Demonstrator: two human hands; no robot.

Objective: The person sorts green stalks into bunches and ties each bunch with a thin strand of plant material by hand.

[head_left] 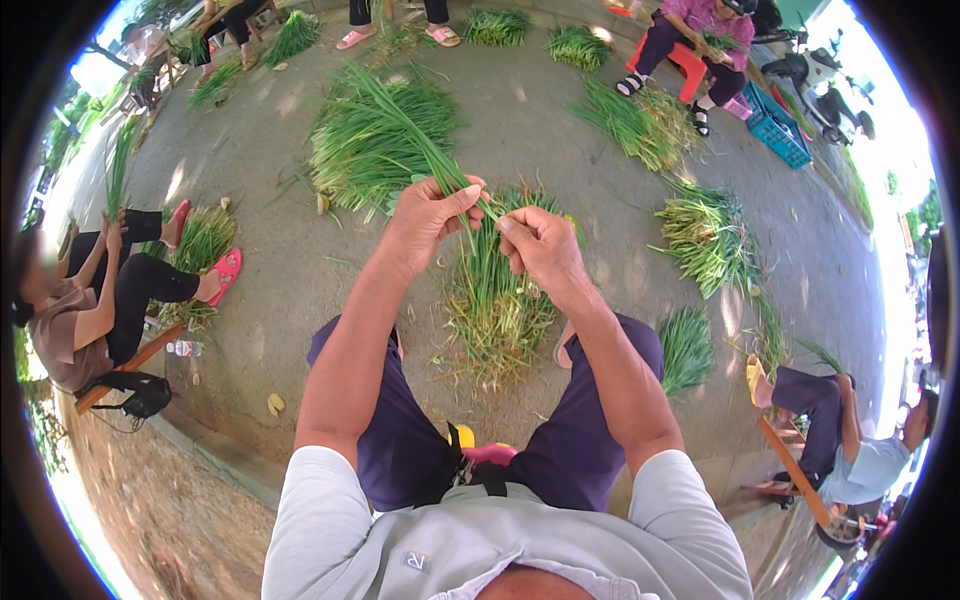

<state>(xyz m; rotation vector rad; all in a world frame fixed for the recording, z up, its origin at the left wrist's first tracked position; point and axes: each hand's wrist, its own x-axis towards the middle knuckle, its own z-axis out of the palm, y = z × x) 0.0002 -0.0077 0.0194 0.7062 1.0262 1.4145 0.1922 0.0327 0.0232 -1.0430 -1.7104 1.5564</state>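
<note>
A head-worn fisheye looks down — wide, from close above.

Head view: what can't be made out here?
All in the head view:
- Number of green stalks in the left hand: hidden by overlap and its own grip.
- Whether the right hand pinches one stalk or several: covered by its own grip, too small.
- Wearer of the pink shoes: upper body cut off by the top edge.
- Contents of the blue crate: too small.
</note>
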